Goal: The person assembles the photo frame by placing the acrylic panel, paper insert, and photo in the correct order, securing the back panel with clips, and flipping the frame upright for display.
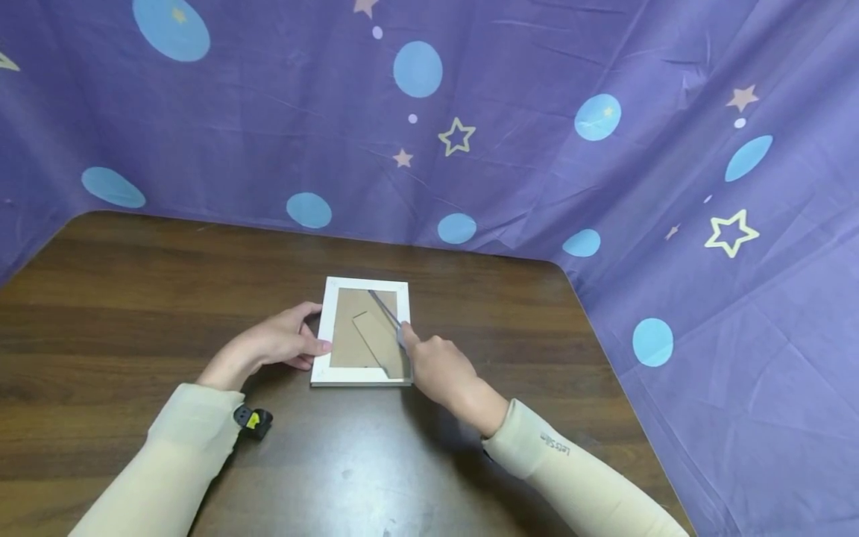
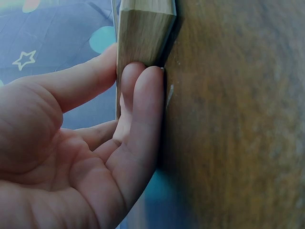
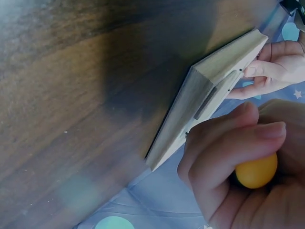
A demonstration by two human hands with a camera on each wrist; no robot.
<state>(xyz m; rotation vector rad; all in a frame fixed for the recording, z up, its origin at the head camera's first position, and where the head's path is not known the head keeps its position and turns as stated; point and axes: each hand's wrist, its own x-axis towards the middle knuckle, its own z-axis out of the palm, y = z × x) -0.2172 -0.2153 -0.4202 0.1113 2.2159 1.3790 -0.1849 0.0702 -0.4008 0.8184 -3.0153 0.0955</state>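
A white-edged picture frame [image 1: 324, 328] lies on the table with its brown backing board [image 1: 345, 335] and easel stand flap [image 1: 377, 337] facing up. My left hand [image 1: 285, 337] holds the frame's left side, thumb on the border and fingers against the edge. The left wrist view shows fingertips on the pale wooden side of the frame [image 2: 143, 38], close to the tabletop. My right hand [image 1: 443, 369] grips a screwdriver [image 1: 384, 306], whose thin dark shaft reaches across the board to its upper edge. The yellow handle end [image 3: 257, 171] shows in the curled right fingers.
A dark brown wooden table [image 1: 168, 298] carries the frame. Purple cloth [image 1: 523, 164] with blue dots and stars hangs behind it and along its right side. A small black device [image 1: 253, 421] sits at my left sleeve cuff.
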